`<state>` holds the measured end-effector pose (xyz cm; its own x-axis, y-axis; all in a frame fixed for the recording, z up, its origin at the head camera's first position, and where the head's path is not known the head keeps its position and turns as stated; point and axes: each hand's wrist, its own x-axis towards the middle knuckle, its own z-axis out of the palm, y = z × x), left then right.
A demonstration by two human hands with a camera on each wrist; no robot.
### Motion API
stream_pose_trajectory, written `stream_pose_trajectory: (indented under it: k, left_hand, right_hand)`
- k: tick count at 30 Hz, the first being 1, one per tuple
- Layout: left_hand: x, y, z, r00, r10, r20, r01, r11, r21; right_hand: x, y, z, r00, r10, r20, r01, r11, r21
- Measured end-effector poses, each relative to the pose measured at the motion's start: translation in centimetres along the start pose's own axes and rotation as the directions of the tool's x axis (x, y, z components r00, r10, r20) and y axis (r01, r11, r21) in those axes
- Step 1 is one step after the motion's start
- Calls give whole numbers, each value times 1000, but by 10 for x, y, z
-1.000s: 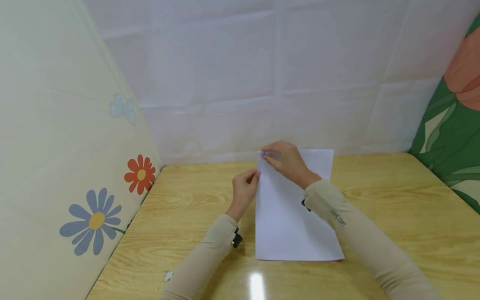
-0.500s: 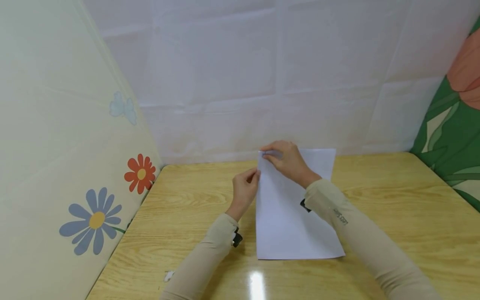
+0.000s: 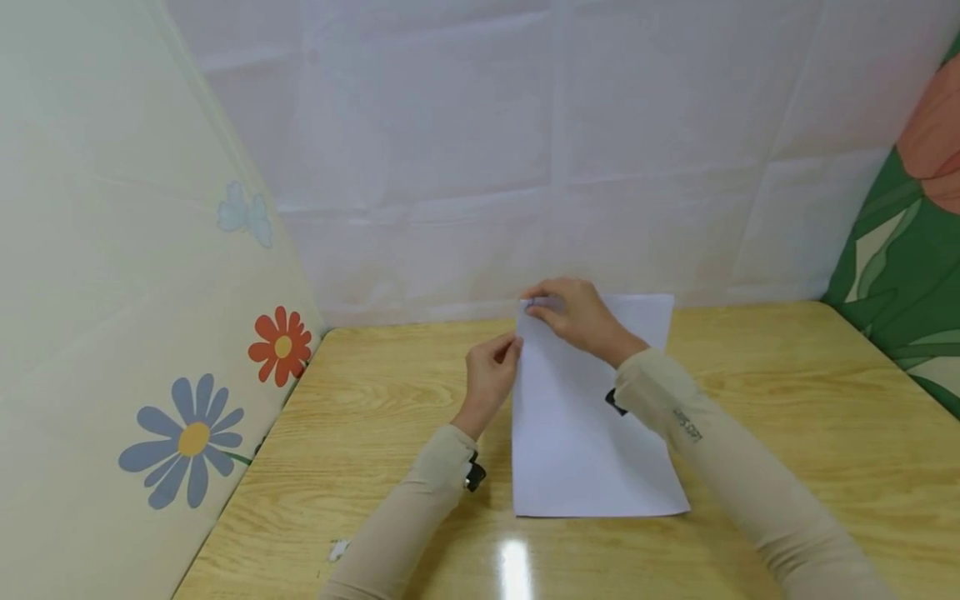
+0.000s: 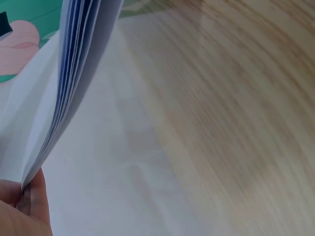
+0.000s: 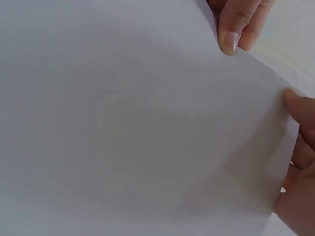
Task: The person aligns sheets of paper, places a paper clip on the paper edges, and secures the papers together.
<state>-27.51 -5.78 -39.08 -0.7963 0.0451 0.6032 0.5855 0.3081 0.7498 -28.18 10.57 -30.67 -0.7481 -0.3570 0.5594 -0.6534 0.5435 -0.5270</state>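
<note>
A thin stack of white paper sheets (image 3: 585, 433) stands steeply tilted over the wooden table, its broad face toward me. My left hand (image 3: 487, 379) pinches its left edge, a little below the top corner. Above it, my right hand (image 3: 581, 321) grips the upper left corner, thumb on the near face. A small dark mark shows at that corner beside the right thumb. In the left wrist view the layered sheet edges (image 4: 74, 64) fan apart above the left fingers (image 4: 39, 201). The right wrist view has the right thumb (image 5: 298, 105) pressing the paper near its corner.
The wooden table (image 3: 375, 392) reaches back to a creased white cloth backdrop (image 3: 435, 150). A flower-printed panel (image 3: 75, 275) borders the left side, a green floral one (image 3: 907, 292) the right. A small whitish patch (image 3: 339, 549) lies near the left forearm.
Both hands keep their holds on the paper. The right forearm and the stack's upper right corner have shifted slightly to the right; otherwise little differs.
</note>
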Motion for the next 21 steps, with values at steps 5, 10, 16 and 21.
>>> stream_pose_trajectory:
  k: [5, 10, 16, 21]
  left_hand:
    - [1, 1, 1, 1000, -5, 9, 5, 1000, 1]
    - [0, 1, 1, 1000, -8, 19, 8, 1000, -2]
    - [-1, 0, 1, 1000, -17, 21, 17, 1000, -19]
    - [-1, -1, -1, 999, -24, 22, 25, 999, -21]
  right_hand:
    - [0, -2, -2, 1000, 2, 0, -2, 1000, 3]
    - [-1, -2, -4, 999, -43, 22, 43, 999, 1]
    - [2, 0, -6, 996, -86, 39, 87, 996, -35]
    - [2, 1, -5, 996, -66, 62, 68, 997, -26]
